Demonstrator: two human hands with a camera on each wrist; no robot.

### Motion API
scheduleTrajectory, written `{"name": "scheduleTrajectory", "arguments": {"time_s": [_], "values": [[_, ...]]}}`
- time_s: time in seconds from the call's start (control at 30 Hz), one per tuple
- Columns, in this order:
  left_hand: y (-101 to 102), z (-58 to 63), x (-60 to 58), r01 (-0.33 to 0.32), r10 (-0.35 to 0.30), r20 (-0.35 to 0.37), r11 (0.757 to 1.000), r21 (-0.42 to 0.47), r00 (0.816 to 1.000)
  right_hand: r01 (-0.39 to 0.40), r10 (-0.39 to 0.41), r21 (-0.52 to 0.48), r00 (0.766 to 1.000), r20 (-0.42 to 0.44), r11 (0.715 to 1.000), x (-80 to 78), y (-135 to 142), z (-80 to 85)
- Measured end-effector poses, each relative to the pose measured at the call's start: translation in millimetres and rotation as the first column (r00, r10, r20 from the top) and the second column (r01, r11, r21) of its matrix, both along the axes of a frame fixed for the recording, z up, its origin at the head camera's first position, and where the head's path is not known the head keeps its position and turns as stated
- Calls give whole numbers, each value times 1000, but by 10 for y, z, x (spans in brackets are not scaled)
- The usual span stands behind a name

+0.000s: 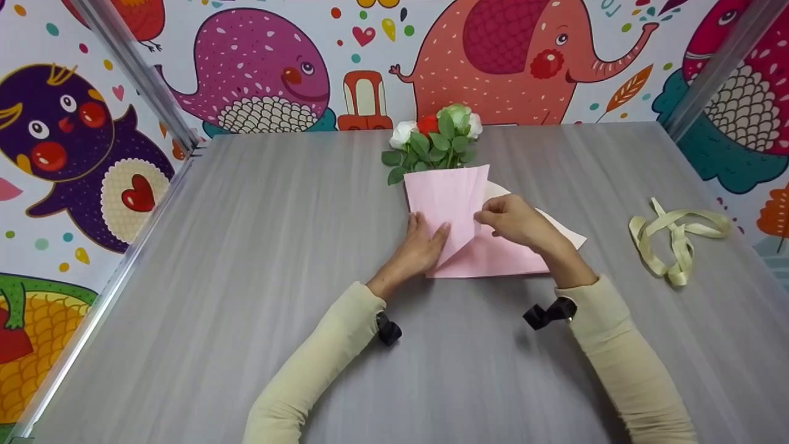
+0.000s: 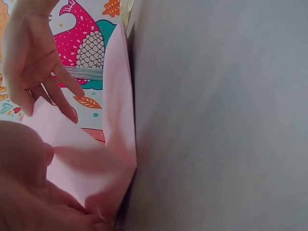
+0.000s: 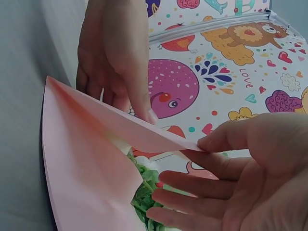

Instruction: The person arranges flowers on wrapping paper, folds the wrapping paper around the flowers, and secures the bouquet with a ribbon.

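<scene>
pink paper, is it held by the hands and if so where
The right hand pinches the pink paper by the right edge of its folded flap; the left hand rests on the flap's lower left.

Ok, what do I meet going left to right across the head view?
Printed dark purple cartoon bird, bare left hand, bare right hand, pale yellow-green fabric ribbon. Pink paper sheet left out: it overlaps both hands.
</scene>
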State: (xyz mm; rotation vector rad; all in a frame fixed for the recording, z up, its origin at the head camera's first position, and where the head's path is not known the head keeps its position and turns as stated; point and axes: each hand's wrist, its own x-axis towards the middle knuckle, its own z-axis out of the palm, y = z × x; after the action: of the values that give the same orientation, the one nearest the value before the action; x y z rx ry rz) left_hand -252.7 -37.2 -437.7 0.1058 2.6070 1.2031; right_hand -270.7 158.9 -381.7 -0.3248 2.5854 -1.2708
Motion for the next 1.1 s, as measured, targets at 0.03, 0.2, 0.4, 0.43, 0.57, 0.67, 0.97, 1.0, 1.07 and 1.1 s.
{"name": "scheduleTrajectory", "arguments": {"time_s": [0.03, 0.2, 0.4, 0.43, 0.57, 0.67, 0.97, 1.0, 1.07, 1.1], "values": [[-1, 0, 2, 3, -3, 1, 1000, -6, 1000, -1, 1, 15, 1000, 2, 1000, 1, 7, 2], [-8, 7, 7, 10, -10, 14, 1000, -28, 1000, -11, 8, 82, 999, 37, 997, -9, 55, 4], [-31, 47, 6, 60, -58, 32, 996, -67, 998, -3, -12, 178, 996, 84, 984, -70, 129, -44], [-33, 51, 3, 67, -64, 39, 995, -78, 997, -1, -18, 184, 995, 100, 983, -84, 140, -60], [-24, 52, -12, 94, -88, 47, 986, -141, 995, 5, -41, 209, 985, 168, 978, -139, 183, -121], [2, 48, -19, 109, -100, 51, 973, -202, 994, 14, -62, 263, 983, 175, 965, -163, 216, -138], [75, 54, -6, 96, -85, 49, 930, -354, 995, 101, -78, 351, 994, -77, 931, -1, 70, -14], [77, 48, -5, 94, -84, 44, 921, -377, 996, 67, -33, 345, 994, -105, 936, 13, 38, -32], [80, 33, -6, 92, -86, 34, 903, -419, 996, -41, 90, 333, 987, -134, 942, 38, -19, -81], [78, 31, -4, 92, -87, 32, 895, -436, 996, -106, 161, 332, 977, -140, 937, 48, -43, -114]]}}
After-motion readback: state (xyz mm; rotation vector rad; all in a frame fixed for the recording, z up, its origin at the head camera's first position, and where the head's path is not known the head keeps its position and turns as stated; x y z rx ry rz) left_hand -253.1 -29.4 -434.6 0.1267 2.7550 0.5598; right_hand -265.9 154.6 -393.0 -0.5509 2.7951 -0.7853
